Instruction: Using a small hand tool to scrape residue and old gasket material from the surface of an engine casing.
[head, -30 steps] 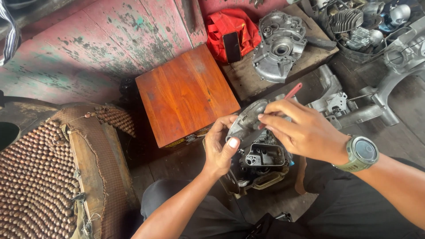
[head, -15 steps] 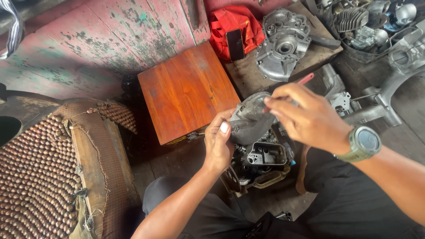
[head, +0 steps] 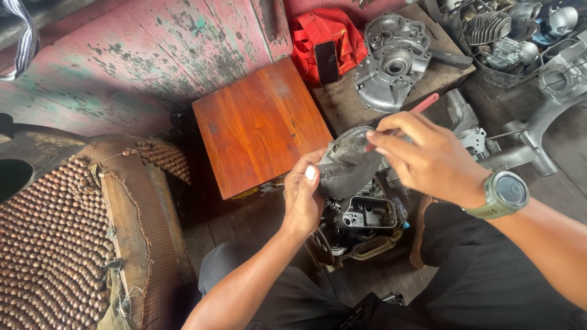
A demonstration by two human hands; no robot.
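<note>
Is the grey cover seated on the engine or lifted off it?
Lifted off. The left hand holds the grey cover up above the engine, whose open top shows beneath, while the right hand works a red-handled tool against it.

I held one grey cover (head: 351,160) and one red-handled tool (head: 422,107); beyond my grip sat one wooden box (head: 260,125), one engine casing (head: 391,61)

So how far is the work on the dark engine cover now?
Done: the cover is off the engine and lifted above it. In hand: the left hand grips the cover while the right hand works a red-handled tool against its top edge. Left: the cover looks grimy, and the engine below sits open; a second grey casing lies on the board behind.
</note>
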